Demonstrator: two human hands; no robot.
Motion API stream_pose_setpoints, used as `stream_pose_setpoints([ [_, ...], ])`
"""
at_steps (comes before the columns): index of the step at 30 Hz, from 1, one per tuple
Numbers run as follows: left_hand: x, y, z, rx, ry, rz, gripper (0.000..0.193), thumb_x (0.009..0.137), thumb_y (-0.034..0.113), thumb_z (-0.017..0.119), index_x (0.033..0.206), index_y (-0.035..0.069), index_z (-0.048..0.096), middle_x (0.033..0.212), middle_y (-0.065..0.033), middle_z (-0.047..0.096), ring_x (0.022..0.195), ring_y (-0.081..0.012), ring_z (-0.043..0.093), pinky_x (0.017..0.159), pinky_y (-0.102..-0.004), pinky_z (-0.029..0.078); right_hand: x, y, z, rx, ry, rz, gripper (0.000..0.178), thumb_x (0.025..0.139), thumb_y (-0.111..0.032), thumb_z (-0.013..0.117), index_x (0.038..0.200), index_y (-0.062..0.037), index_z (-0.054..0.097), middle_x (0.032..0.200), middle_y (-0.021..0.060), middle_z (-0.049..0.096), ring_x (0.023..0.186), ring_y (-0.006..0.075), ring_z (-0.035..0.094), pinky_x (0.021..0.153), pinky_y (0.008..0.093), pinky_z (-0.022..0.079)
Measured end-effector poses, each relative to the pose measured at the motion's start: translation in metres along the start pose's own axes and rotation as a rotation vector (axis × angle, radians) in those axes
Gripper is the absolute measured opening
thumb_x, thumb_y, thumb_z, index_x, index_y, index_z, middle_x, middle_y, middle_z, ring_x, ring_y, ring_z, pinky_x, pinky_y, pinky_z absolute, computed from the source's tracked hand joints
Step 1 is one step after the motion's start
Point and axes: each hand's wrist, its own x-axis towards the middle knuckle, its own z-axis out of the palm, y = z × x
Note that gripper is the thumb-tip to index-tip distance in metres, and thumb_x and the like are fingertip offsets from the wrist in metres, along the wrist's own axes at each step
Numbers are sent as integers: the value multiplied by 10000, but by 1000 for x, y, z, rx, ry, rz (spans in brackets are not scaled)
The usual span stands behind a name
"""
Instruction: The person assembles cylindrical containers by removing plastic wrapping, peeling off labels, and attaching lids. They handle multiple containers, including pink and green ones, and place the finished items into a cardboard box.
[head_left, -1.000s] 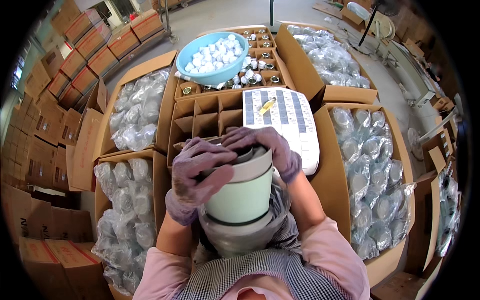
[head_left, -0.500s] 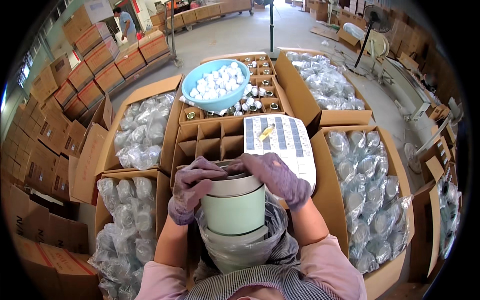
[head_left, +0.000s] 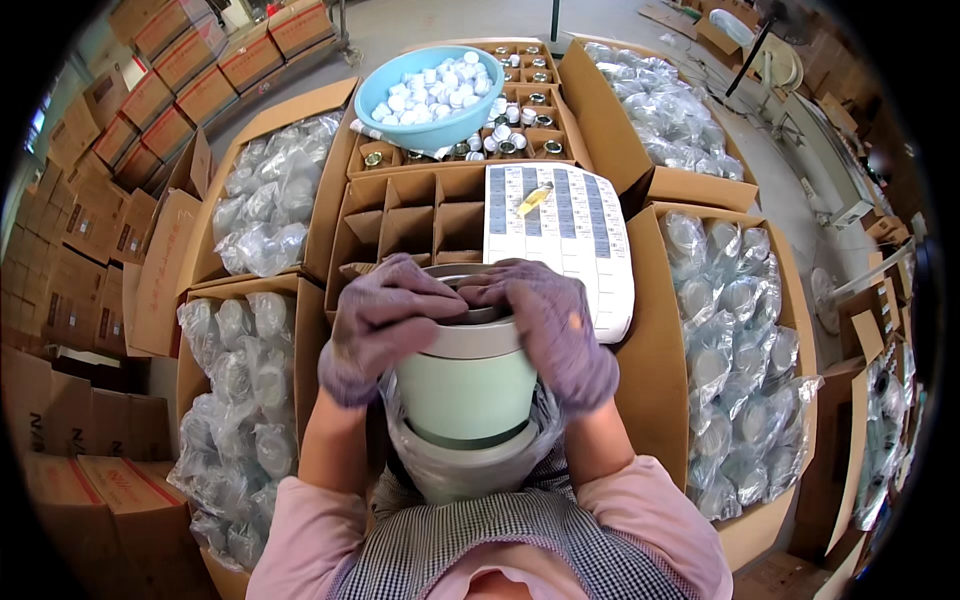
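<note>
A pale green cylindrical container [head_left: 467, 395] with a silver metal rim stands upright in front of me. My left hand [head_left: 385, 325], in a purple-grey knit glove, curls over the rim's left side. My gloved right hand [head_left: 553, 325] grips the right side, fingers bent over the edge into the dark opening. Fingertips of both hands nearly meet at the mouth; what they touch inside is hidden. Around the container's lower part sits a clear plastic bag [head_left: 470, 470], close against my checked apron [head_left: 480, 535].
Cartons of plastic-wrapped glassware [head_left: 235, 430] stand on both sides. Ahead is a divided carton [head_left: 408, 225], partly covered by a printed sheet [head_left: 590, 250] with a small yellow object [head_left: 535, 198]. Beyond, a blue basin [head_left: 430, 135] of white caps rests on a carton of jars.
My view has tipped downward, so the cartons appear higher. My right fingers have curled further into the opening. A dark band now shows under the container's green wall.
</note>
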Motion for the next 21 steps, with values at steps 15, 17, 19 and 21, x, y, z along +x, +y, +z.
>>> stream_pose_setpoints([
  [15,2,34,13,335,53,58,287,716,150,778,949,-11,732,962,-115,716,947,-254,662,948,-404,461,13,39,-4,668,-73,-32,641,748,-494,632,1065,55,728,1067,233,711,1077,347,652,1027,435,441],
  [17,-9,11,8,121,79,124,311,741,274,763,890,2,746,883,-100,721,901,-269,659,947,-410,459,7,11,-7,442,-46,18,512,717,-381,727,1013,36,748,994,208,732,1015,338,689,979,423,480],
  [19,-6,-38,21,-339,198,255,468,850,461,649,813,0,724,821,-111,698,825,-274,634,957,-454,454,12,-42,-7,15,-34,118,401,692,-266,799,973,17,756,963,190,736,990,325,700,926,400,511],
  [21,-3,-67,25,-498,216,347,615,909,569,556,715,-2,677,777,-130,672,776,-268,608,970,-505,442,10,-60,-1,-185,-7,234,443,720,-233,780,1068,35,728,997,196,729,1029,344,676,951,410,500],
])
